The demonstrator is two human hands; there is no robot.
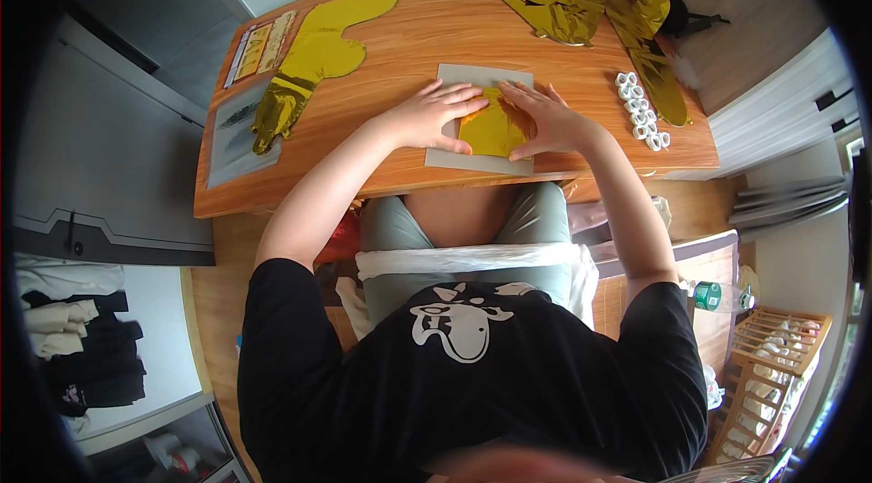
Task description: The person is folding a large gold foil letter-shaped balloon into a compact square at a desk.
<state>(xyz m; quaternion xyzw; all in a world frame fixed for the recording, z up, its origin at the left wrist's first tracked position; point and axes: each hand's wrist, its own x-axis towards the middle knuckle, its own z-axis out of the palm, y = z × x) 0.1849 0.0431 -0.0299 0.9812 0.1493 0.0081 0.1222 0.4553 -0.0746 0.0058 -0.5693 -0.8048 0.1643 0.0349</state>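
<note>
Head view: at frame centre, the left hand [434, 115] and right hand [545, 119] press flat, fingers spread, on the gold foil piece [493, 129] lying between them on a grey mat [472, 76], neither gripping.

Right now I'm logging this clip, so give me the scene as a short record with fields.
setting: wooden table, person seated at it
left hand: flat on the gold foil and grey board
right hand: pressing the foil's right side
foil: lies on the board
left of board: flat gold balloon, grey sheet
right of board: white rings, crumpled gold foil
</note>
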